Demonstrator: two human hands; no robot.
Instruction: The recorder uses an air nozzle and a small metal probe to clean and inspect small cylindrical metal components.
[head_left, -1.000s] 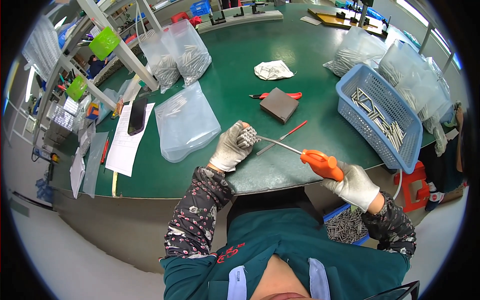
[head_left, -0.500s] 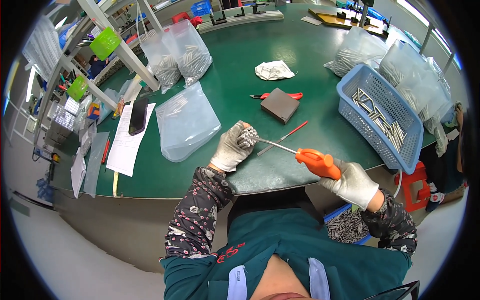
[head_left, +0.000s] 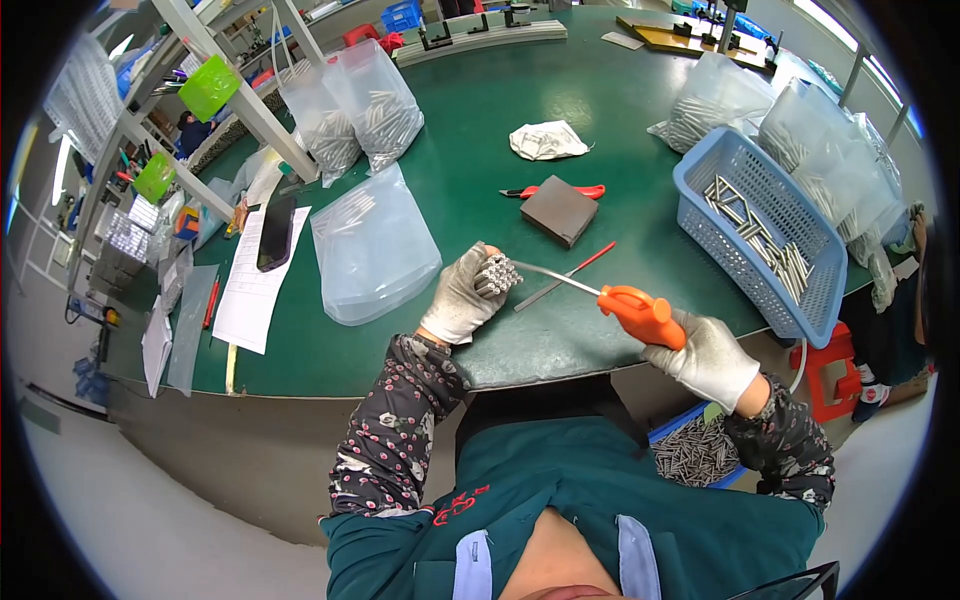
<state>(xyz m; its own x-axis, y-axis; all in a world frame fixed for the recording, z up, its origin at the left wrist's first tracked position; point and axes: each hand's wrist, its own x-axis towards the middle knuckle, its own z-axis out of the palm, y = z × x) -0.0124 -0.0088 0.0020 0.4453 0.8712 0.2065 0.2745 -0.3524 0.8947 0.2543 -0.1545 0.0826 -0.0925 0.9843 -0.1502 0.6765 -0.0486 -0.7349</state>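
Observation:
My left hand (head_left: 462, 298), in a pale work glove, is wrapped round a bundle of small metal rods (head_left: 497, 275) whose ends face right. In my gloved right hand (head_left: 706, 362) is an orange air blow gun (head_left: 640, 314). Its thin bent metal nozzle points left, the tip close to the rod ends. Whether the tip touches them I cannot tell. Just beyond lies a slim file-like tool (head_left: 565, 277) with a red handle. A brown square block (head_left: 560, 211) rests on the green table, beside a red utility knife (head_left: 584, 191).
A blue basket (head_left: 762, 262) of metal rods stands at the right, with bags of rods (head_left: 715, 105) behind. More rod bags (head_left: 385, 110) stand far left. A flat plastic bag (head_left: 375, 250), phone (head_left: 277, 235) and paper (head_left: 257, 290) lie left. Below the table edge is a bin of rods (head_left: 693, 452).
My right hand and the blow gun have shifted slightly right, and the nozzle tip sits a little higher at the rod ends. My left hand stays nearly in place, still holding the rods.

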